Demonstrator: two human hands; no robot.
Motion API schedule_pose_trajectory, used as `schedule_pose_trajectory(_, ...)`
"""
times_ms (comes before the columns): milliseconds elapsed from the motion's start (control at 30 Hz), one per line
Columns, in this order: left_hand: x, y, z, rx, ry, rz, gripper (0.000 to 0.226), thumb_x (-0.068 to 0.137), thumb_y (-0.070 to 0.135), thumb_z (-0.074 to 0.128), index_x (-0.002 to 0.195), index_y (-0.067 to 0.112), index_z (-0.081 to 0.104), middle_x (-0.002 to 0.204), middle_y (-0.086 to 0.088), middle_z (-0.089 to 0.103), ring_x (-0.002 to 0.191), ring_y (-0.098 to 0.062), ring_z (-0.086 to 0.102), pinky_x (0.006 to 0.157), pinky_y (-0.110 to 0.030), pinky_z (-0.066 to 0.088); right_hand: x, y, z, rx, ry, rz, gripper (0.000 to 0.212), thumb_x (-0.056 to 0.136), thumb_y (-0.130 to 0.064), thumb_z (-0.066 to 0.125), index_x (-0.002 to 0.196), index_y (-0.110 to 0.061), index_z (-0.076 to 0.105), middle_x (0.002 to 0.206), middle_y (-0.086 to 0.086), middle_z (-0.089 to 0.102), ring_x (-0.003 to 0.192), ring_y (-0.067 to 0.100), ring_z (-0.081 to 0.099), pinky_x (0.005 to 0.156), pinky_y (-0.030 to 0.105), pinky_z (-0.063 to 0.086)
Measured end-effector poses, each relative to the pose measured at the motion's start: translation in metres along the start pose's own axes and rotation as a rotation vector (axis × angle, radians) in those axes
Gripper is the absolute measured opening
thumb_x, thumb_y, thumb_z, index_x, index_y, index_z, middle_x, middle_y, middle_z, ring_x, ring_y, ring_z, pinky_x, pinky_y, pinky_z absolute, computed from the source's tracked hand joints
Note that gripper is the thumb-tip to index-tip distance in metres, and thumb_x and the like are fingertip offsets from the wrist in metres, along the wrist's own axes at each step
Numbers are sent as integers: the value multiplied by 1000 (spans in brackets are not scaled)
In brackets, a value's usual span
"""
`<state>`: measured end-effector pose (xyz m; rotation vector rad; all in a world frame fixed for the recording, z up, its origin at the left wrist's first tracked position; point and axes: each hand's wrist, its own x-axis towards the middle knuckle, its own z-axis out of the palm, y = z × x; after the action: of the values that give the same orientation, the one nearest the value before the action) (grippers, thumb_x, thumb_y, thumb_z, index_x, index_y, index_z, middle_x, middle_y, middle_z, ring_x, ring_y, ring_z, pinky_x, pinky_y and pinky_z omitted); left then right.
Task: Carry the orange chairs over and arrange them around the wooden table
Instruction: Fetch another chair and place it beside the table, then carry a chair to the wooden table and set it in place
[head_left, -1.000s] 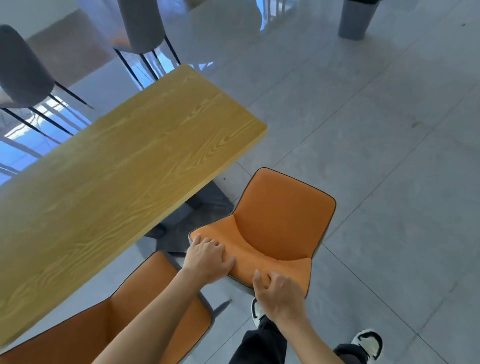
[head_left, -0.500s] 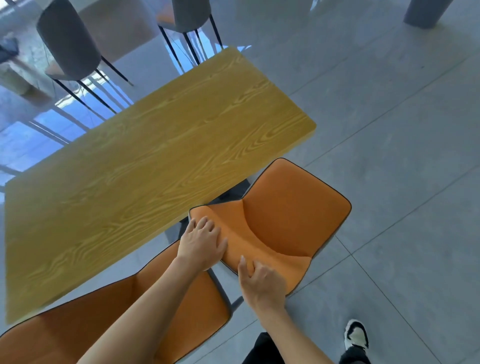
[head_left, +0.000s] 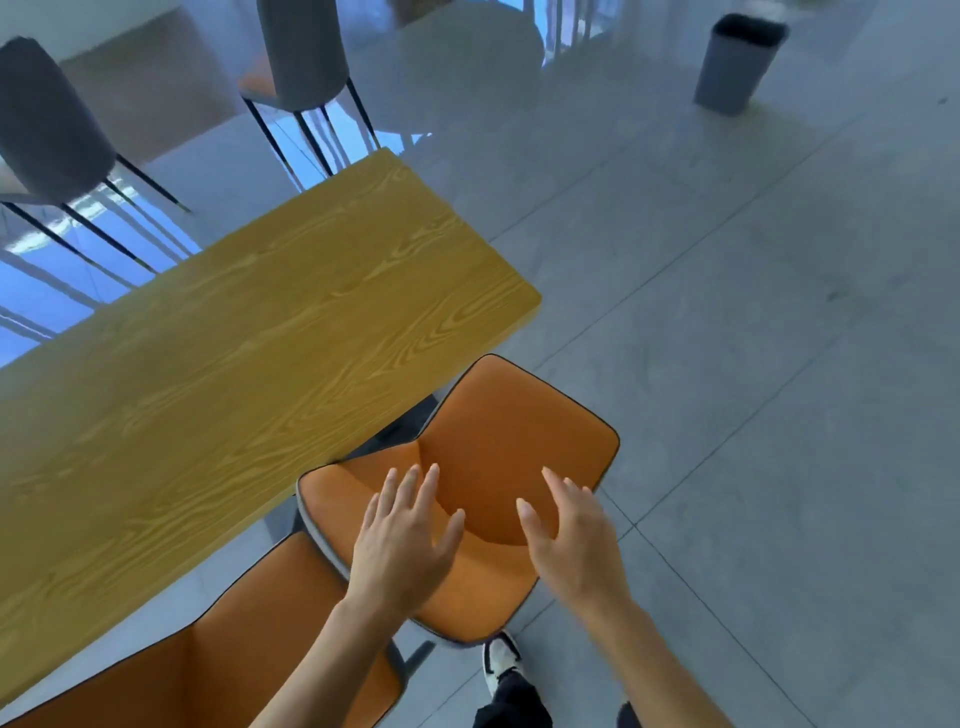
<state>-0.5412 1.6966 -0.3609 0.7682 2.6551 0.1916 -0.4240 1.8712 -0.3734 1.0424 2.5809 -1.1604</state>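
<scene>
Both hands float over one chair (head_left: 498, 431), the left grip (head_left: 402, 540) above its back edge and the right grip (head_left: 569, 540) beside it. The worktop (head_left: 249, 364) lies left of the grips. A second chair (head_left: 218, 670) sits below the left grip. A bin (head_left: 740, 62) stands far ahead, right.

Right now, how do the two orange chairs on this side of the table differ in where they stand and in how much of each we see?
The right orange chair stands by the table's corner, wholly in view, with both open hands above it. The left orange chair stands further along the same side, cut off by the picture's edge, with no hand over it. Both have orange seats with dark piping.
</scene>
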Motion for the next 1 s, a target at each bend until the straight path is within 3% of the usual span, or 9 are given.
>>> schedule_pose_trajectory(167,16,72,-11,-62,19,68,75,94,70,20,157,32,4,166,0,10,152,-16,-5,122,-41,11,-8,45,-113,13,183,49,75,90,-68,40,153,-28,35,155,7,43,146,24,33,116,52,35)
schedule_pose_trajectory(333,74,164,-23,-92,39,83,79,91,72,16,157,30,6,166,-1,9,152,-18,-4,123,-42,12,35,93,-212,-25,255,111,80,86,-66,41,152,-21,37,153,11,44,145,29,34,117,52,32)
schedule_pose_trajectory(567,151,284,-65,-134,90,33,79,89,72,17,156,31,10,166,2,11,152,-16,-4,121,-39,8,122,116,-315,-3,178,25,71,93,-61,46,155,-31,29,159,6,34,150,23,22,122,45,24)
schedule_pose_trajectory(700,194,329,-90,-149,103,-11,76,92,69,23,157,31,10,166,2,9,152,-16,-4,122,-40,8,178,112,-364,8,171,-30,69,95,-59,48,154,-28,31,158,7,37,149,24,25,121,45,26)
schedule_pose_trajectory(900,278,357,-112,-205,178,-82,82,86,74,17,156,32,11,166,0,11,152,-17,-3,123,-40,11,289,92,-417,-19,155,-113,66,93,-57,52,150,-25,40,152,7,46,144,24,34,118,46,31)
schedule_pose_trajectory(1000,350,357,-119,-235,232,-109,78,90,71,24,156,31,13,165,-1,13,152,-17,-1,123,-39,13,367,69,-436,-86,141,-175,66,94,-57,51,150,-25,40,153,5,45,146,24,32,119,46,30)
